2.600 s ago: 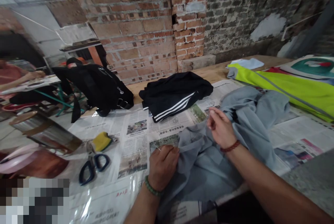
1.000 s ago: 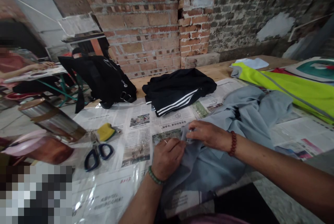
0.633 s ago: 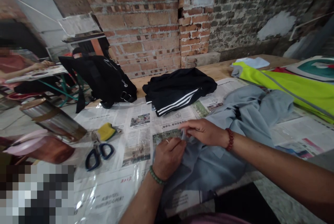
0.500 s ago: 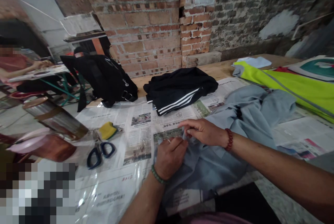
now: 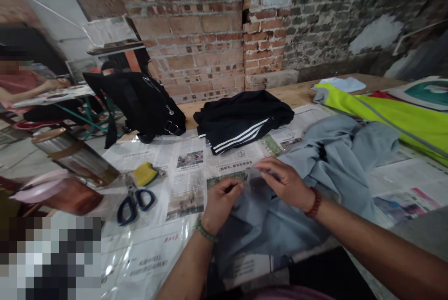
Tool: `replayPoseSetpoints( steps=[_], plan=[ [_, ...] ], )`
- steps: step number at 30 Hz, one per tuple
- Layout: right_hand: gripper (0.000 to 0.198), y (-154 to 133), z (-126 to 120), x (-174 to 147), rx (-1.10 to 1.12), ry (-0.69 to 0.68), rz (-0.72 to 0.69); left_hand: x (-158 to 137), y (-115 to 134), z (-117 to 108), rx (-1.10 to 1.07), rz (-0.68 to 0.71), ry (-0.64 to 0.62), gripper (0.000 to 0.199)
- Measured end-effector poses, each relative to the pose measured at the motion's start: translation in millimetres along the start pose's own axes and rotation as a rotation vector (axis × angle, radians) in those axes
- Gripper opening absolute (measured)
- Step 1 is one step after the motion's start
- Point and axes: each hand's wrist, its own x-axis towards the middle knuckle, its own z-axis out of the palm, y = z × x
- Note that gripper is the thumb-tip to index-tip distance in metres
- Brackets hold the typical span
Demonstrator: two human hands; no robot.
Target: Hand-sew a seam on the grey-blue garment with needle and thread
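A grey garment (image 5: 301,216) lies crumpled across the newspaper in front of me, one thin edge of it raised between my hands. At that edge, my left hand (image 5: 221,202), with a green bead bracelet, is closed, thumb and forefinger pinching the grey cloth. My right hand (image 5: 289,183), wearing a red bead bracelet, rests over the same cloth. Its fingers reach forward and the thumb stands apart from them; the fingertips touch or nearly touch the fabric. No needle or thread can be made out. Blue-handled scissors (image 5: 135,202) lie to the left of my hands.
Newspaper (image 5: 140,244) under clear plastic covers the table. A yellow sponge (image 5: 145,174), a steel flask (image 5: 77,155) and a pink-lidded container (image 5: 70,192) stand left. Behind are a black bag (image 5: 143,104) and black striped clothing (image 5: 245,120). A hi-vis garment (image 5: 395,118) and iron (image 5: 427,92) lie right.
My hands have drawn apart: the right moved a little to the right and its thumb spread, while the left turned slightly, still at the cloth's edge.
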Motion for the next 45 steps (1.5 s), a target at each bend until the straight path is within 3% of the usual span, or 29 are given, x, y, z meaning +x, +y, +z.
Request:
replayPoseSetpoints(
  steps=[4,11,14,19,22,25,29,33,37,40,45],
  plan=[
    [0.025,-1,8,-15,-0.028,-0.012,-0.094,0,4,0,-0.233,-0.228,-0.024,0.014],
    [0.011,-1,27,-10,0.012,0.033,-0.113,0,4,0,-0.397,-0.309,-0.103,0.017],
    [0.009,-2,31,-8,0.145,0.046,0.015,0,3,-2,-0.407,-0.328,-0.131,0.019],
    [0.015,-5,35,-5,0.515,0.028,0.516,1,2,-2,-0.425,-0.377,-0.179,0.019],
    [0.017,-3,37,-2,0.717,0.085,0.665,1,0,-2,-0.448,-0.409,-0.182,0.018],
    [0.018,2,35,1,0.815,0.178,0.679,1,0,-2,-0.486,-0.424,-0.170,0.018],
    [0.019,2,23,5,0.782,0.246,0.640,1,0,-5,-0.505,-0.436,-0.146,0.019],
    [0.020,-7,8,16,0.887,0.094,0.598,2,1,-5,-0.514,-0.448,-0.188,0.019],
    [0.015,-6,-3,37,1.114,-0.157,0.728,3,-1,-5,-0.516,-0.447,-0.215,0.017],
    [0.003,3,-7,56,1.194,-0.248,0.831,3,-3,-6,-0.524,-0.452,-0.209,0.016],
    [0.014,15,-4,80,1.237,-0.035,0.808,4,-5,-7,-0.541,-0.457,-0.211,0.017]
  ],
)
